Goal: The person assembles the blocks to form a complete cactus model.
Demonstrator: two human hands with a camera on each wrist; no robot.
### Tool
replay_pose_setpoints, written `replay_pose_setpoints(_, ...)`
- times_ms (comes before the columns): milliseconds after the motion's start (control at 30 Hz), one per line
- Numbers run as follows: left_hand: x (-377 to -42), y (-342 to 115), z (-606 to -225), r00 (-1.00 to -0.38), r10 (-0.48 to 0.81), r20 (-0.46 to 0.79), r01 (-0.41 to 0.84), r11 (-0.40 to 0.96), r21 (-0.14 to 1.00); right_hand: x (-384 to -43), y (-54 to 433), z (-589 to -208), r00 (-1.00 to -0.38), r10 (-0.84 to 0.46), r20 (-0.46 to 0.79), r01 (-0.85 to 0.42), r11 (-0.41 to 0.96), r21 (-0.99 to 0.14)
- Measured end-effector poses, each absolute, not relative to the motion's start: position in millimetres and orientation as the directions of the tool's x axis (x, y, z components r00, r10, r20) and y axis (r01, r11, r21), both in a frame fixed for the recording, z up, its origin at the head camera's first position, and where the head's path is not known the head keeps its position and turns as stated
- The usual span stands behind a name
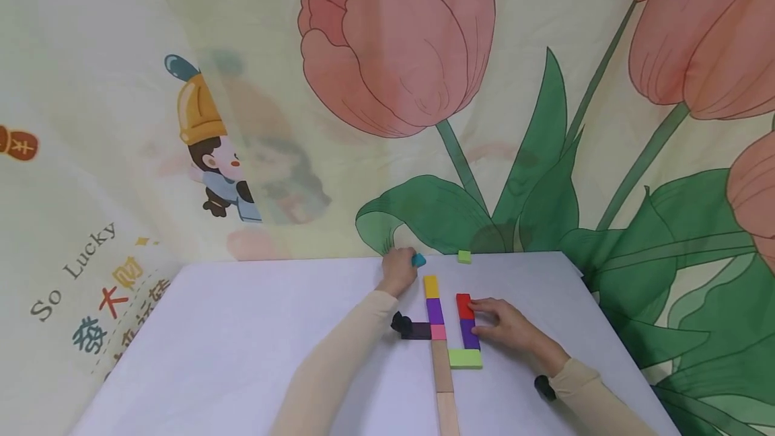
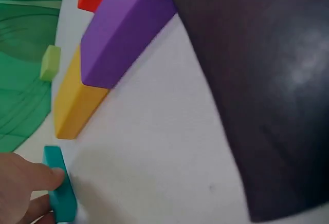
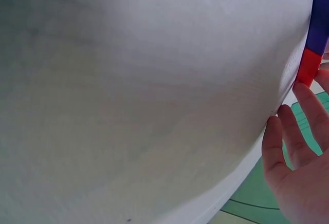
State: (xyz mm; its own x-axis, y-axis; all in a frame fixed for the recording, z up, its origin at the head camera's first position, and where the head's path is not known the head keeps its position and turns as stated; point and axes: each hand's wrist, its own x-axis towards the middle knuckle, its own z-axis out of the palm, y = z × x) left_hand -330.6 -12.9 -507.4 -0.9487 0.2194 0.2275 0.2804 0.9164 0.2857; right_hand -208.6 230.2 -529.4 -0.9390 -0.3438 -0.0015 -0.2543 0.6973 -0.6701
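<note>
At the table's far side my left hand (image 1: 397, 273) pinches a teal block (image 2: 62, 193) between thumb and fingers. Right of it, a yellow block (image 1: 431, 286), a purple block (image 1: 434, 311), a pink block (image 1: 438, 332) and two tan blocks (image 1: 443, 365) form a line. A dark block (image 1: 418, 331) juts left from the pink one. My right hand (image 1: 511, 328) reaches in from the right with fingers extended. Its fingertips touch the red block (image 1: 463, 305) and the second purple block (image 1: 469, 335) below it. Under these a light green block (image 1: 465, 359) lies crosswise.
A small lime block (image 1: 464, 257) stands at the back edge of the white table (image 1: 272, 342). Behind hangs a cloth printed with tulips (image 1: 406, 52). Black wrist devices (image 1: 544, 387) sit at the cuffs. A large dark surface (image 2: 257, 80) fills the left wrist view's right side.
</note>
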Motion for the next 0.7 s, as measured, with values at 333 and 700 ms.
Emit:
replay_pose_setpoints(333, -321, -22, -505, -0.959, 0.237, 0.155, 0.275, 0.907, 0.318, -209, 224, -530, -0.937, -0.35, -0.003, -0.256, 0.691, -0.676)
replay_pose_setpoints(700, -308, -46, -498, -0.978, 0.151, 0.147, 0.208, 0.807, 0.553, -208, 228, -528, -0.94, -0.34, -0.018, -0.24, 0.699, -0.674)
